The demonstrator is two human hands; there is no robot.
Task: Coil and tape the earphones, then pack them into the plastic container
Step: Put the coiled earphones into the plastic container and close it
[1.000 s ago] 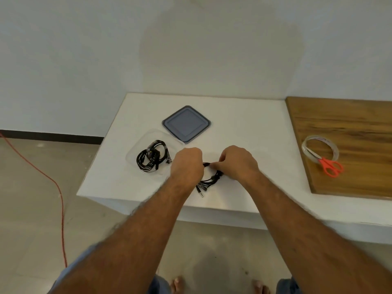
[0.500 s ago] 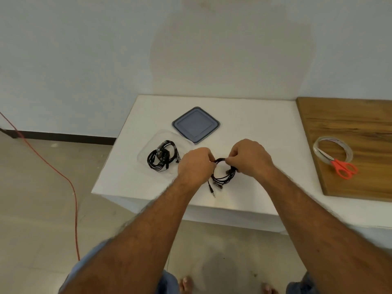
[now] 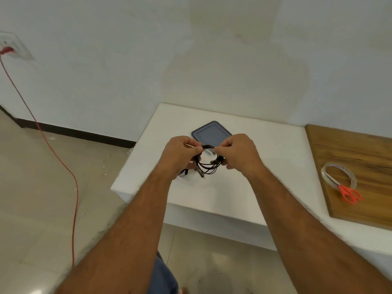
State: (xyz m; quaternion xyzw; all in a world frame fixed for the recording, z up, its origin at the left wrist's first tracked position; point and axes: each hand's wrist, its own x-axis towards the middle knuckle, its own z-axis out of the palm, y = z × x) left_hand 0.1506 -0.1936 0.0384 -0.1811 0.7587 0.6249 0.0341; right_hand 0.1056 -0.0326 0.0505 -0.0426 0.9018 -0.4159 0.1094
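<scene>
Near edge: the white tabletop (image 3: pixel 265 158) ends in a front edge that runs just below both wrists; bare floor (image 3: pixel 42 187) lies beyond its left edge.
Open room: the front half of the tabletop, from under the hands across to the wooden board (image 3: pixel 364 166), is bare white.
Left hand (image 3: pixel 180 154): fingers curled shut, thumb and fingertips pinching the left side of the earphones (image 3: pixel 209 164), raised above the tabletop near its front-left corner.
Right hand (image 3: pixel 238 154): also closed, pinching the right side of the same coil; the two hands nearly touch at the top of the loop.
Earphones: black cable wound in a loose round coil hanging between the two hands, a plug end dangling at the lower left.
Container (image 3: pixel 186 177): clear plastic, mostly hidden under the left wrist at the front-left part of the tabletop; a bit of black cable shows in it.
Lid (image 3: pixel 211 134): grey, square with rounded corners, flat on the tabletop just behind the hands.
Board: along the right edge of the tabletop, carrying a tape roll (image 3: pixel 338 174) with orange-handled scissors (image 3: pixel 347 193) laid across it.
Room: pale wall (image 3: pixel 191 60) behind the far edge; a red cord (image 3: pixel 53 149) runs from a wall socket (image 3: pixel 12 47) down across the floor.
</scene>
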